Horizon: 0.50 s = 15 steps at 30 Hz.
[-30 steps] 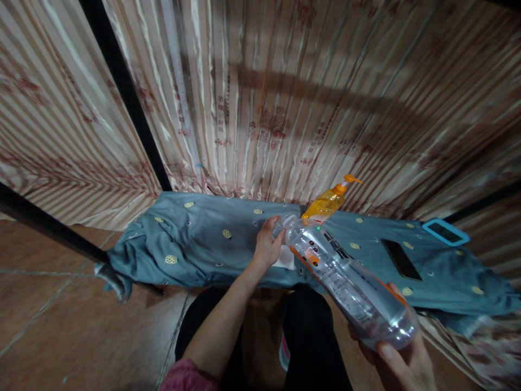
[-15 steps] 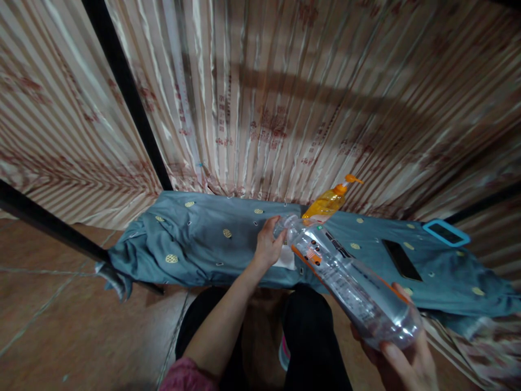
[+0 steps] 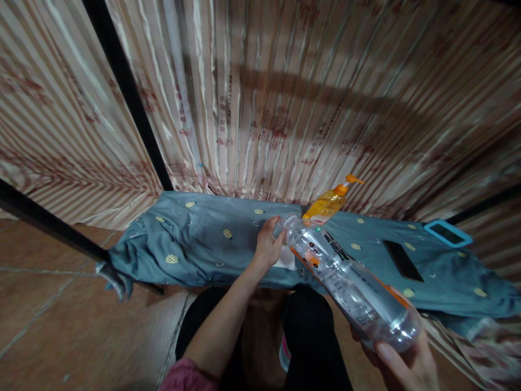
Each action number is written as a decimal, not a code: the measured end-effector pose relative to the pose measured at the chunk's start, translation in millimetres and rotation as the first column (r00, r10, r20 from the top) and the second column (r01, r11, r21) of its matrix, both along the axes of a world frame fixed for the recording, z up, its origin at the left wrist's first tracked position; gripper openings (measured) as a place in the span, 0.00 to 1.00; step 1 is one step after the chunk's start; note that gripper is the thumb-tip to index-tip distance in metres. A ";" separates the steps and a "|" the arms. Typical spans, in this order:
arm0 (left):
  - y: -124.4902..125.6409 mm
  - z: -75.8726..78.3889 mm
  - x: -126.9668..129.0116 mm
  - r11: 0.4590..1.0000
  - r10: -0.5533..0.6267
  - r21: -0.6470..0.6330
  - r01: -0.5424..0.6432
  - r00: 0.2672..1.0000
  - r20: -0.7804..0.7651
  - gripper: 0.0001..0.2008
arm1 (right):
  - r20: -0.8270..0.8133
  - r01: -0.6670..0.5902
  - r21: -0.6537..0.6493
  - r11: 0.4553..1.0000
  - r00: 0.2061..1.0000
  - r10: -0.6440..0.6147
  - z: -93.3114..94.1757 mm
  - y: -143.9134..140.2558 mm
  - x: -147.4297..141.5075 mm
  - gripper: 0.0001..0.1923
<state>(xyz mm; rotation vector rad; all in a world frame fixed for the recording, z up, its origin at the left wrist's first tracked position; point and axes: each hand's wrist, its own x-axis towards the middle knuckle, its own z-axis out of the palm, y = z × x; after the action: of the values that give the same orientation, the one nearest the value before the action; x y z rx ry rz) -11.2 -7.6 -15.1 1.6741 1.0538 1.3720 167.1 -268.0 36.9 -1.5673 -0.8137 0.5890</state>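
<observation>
A large clear plastic bottle (image 3: 350, 288) with a silver and orange label lies slantwise between my hands, above the cloth. My left hand (image 3: 269, 242) grips its neck end at the upper left. Around its base at the lower right my right hand (image 3: 402, 347) is wrapped, with the thumb on the near side. Just behind the bottle's neck stands an amber pump bottle (image 3: 328, 203) with an orange pump head. A small white piece (image 3: 287, 259), perhaps paper or cloth, shows under my left hand, partly hidden.
A blue-grey cloth (image 3: 199, 239) with pineapple prints covers the low bench-like surface. A dark phone (image 3: 402, 260) and a light-blue-framed object (image 3: 448, 233) lie at its right. Striped curtain (image 3: 268, 108) hangs behind. Black poles (image 3: 130, 98) stand at the left. My knees are below the front edge.
The clear bottle has turned slightly about its length, so its label sits a little differently. Both hands keep their hold in nearly the same place.
</observation>
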 end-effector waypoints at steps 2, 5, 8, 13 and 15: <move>-0.1 0.3 -0.4 1.000 0.000 0.001 0.000 1.000 -0.003 0.17 | -0.006 0.003 -0.008 1.000 1.000 -0.003 2.0 0.6 -2.0 0.47; -0.2 0.7 -1.1 1.000 -0.012 0.004 0.012 1.000 0.000 0.17 | 0.022 0.014 -0.009 1.000 1.000 -0.014 4.0 1.3 -3.2 0.47; -0.5 1.0 -1.1 1.000 -0.016 -0.003 0.016 1.000 0.011 0.17 | 0.084 0.018 -0.011 1.000 0.996 -0.017 2.8 1.2 -1.3 0.47; -1.5 3.9 -0.5 0.999 -0.013 -0.035 0.014 0.999 0.037 0.17 | 0.105 0.006 -0.014 1.000 0.995 -0.004 -3.0 -0.3 5.1 0.47; -2.0 5.8 -0.7 0.999 -0.022 -0.038 0.024 0.999 0.039 0.18 | 0.128 -0.016 0.002 1.000 0.992 0.016 -5.4 -1.3 9.0 0.47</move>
<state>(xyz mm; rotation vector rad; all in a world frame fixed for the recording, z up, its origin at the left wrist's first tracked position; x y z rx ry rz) -11.9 -9.6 -9.3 1.6208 1.0292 1.3562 176.2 -269.3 31.6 -1.6098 -0.9241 0.5024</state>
